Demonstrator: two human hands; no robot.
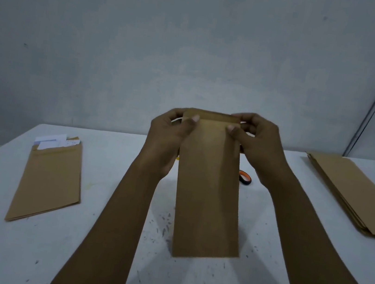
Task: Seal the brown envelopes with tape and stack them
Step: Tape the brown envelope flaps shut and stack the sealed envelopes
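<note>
A person holds one long, flat brown paper envelope point(208, 188) up in the air, above the middle of the white table point(118, 241). The left hand point(164, 143) pinches its top left corner, thumb on the front and the other fingers curled behind. The right hand point(256, 149) pinches the top right corner the same way. Both thumbs press near the fold of the flap at the top.

The step now looks like folding the flap down. To do it well, the thumbs should push the fold flat and straight, so the tape can sit smoothly across it with no bumps.

The envelope's long side runs up and down, away from the person. The flap end points up toward the grey wall and the closed end hangs low, near the person.

A pile of brown envelopes with white papers poking out point(50, 175) lies by the left edge. A neat stack of flat brown envelopes point(354, 191) lies at the right edge. A black and orange thing point(245, 177) (maybe the tape, mostly hidden) sits behind the held envelope
</note>
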